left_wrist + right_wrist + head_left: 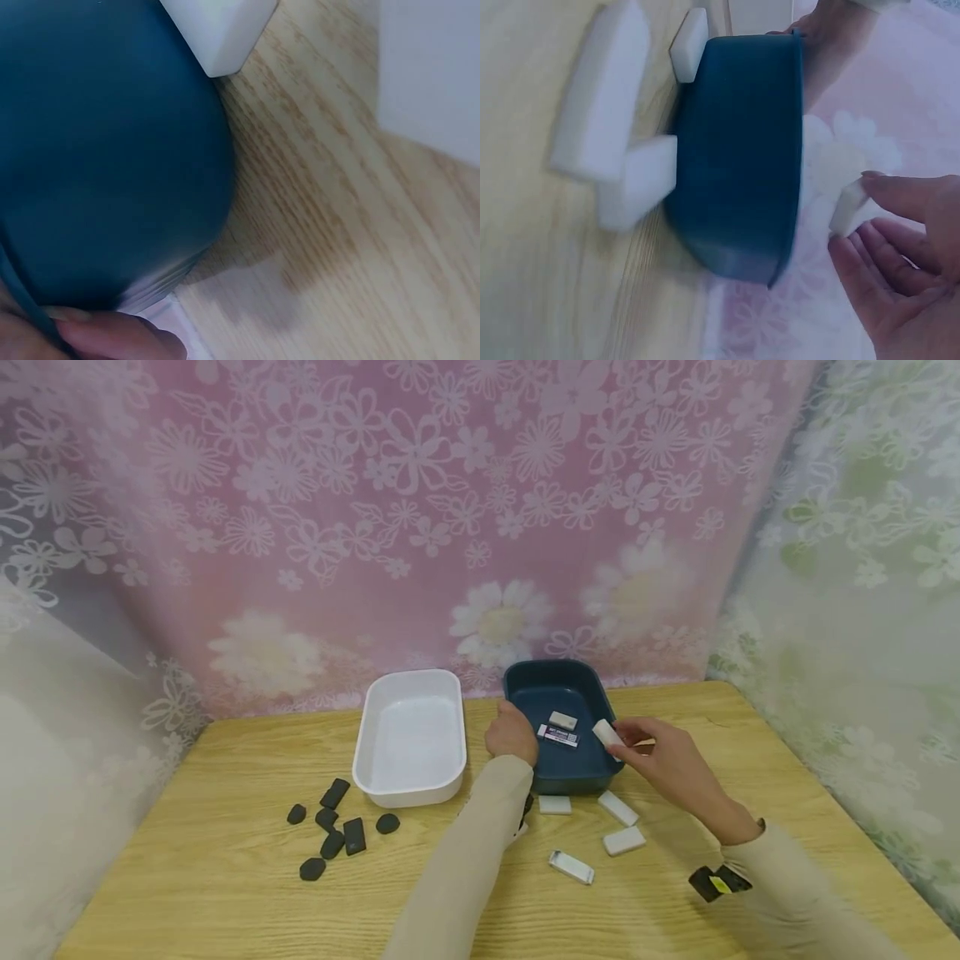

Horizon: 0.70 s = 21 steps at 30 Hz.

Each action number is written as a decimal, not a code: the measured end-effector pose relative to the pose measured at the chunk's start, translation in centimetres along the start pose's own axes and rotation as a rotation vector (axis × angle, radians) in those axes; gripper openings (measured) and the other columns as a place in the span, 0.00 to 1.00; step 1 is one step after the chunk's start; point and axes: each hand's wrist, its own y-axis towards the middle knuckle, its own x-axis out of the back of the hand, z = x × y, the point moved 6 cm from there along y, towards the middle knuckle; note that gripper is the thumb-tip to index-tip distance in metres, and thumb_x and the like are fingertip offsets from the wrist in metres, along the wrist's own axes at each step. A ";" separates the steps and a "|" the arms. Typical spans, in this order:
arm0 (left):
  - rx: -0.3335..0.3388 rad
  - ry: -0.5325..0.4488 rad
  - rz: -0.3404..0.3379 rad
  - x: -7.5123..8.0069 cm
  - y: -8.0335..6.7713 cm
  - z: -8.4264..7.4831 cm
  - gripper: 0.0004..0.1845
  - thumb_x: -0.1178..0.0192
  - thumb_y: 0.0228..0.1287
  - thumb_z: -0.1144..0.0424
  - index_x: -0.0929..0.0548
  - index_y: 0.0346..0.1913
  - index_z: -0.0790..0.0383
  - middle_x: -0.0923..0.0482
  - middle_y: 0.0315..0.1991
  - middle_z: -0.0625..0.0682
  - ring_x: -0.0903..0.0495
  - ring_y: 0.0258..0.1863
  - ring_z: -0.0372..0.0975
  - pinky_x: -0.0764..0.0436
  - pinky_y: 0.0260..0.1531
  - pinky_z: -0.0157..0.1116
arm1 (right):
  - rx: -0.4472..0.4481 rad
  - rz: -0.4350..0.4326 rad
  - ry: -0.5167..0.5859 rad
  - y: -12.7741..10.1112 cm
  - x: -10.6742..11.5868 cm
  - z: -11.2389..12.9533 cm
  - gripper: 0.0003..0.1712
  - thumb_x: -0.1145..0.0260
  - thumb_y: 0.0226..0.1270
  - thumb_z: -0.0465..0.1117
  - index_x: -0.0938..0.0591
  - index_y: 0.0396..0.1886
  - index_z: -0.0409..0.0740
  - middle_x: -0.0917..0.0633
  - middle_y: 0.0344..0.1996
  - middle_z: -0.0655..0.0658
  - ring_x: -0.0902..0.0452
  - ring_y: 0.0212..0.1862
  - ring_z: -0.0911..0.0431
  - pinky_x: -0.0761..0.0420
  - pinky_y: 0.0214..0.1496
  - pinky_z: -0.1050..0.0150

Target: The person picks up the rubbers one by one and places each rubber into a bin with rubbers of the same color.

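The table (225, 902) is cut off in front. Four white blocks (623, 840) lie before the blue tub (573, 783); a gap parts it from the white tub (408, 797). At the blue tub's right rim, the right hand (669, 758) pinches another block (606, 732); the left hand (512, 735), fingertips hidden overhead, grips the left rim. Inside lie a pale block (562, 721) and a printed block (558, 736).

The yellow wood-grain table (232, 910) is viewed from the head, forward and down. The dark-blue, round-cornered basin (573, 782) is shared by both wrist views: very close at nine o'clock in the left; centred, less close, table turned toward nine, in the right.
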 end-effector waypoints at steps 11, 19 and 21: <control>0.032 -0.011 -0.016 0.3 -0.3 0.0 0.08 0.45 0.68 0.63 0.30 0.45 0.62 0.16 0.33 0.54 0.16 0.33 0.42 0.19 0.31 0.39 | 0.001 0.160 -0.075 4.4 -4.8 0.1 0.15 0.31 0.62 0.39 0.17 0.45 0.35 0.16 0.36 0.42 0.19 0.37 0.51 0.20 0.40 0.54; 0.028 -0.007 -0.016 -0.1 -0.1 0.0 0.10 0.44 0.67 0.63 0.30 0.46 0.62 0.16 0.34 0.54 0.16 0.34 0.43 0.20 0.33 0.39 | 0.077 0.343 -0.138 5.3 -7.6 0.1 0.09 0.29 0.57 0.35 0.16 0.38 0.37 0.17 0.31 0.46 0.21 0.34 0.54 0.21 0.39 0.56; 0.028 -0.003 -0.009 -0.1 0.0 0.1 0.11 0.43 0.66 0.62 0.31 0.46 0.62 0.16 0.34 0.55 0.16 0.33 0.43 0.20 0.32 0.39 | 0.079 0.355 -0.133 5.6 -8.0 0.1 0.08 0.29 0.57 0.34 0.16 0.37 0.37 0.17 0.30 0.47 0.21 0.33 0.55 0.21 0.39 0.56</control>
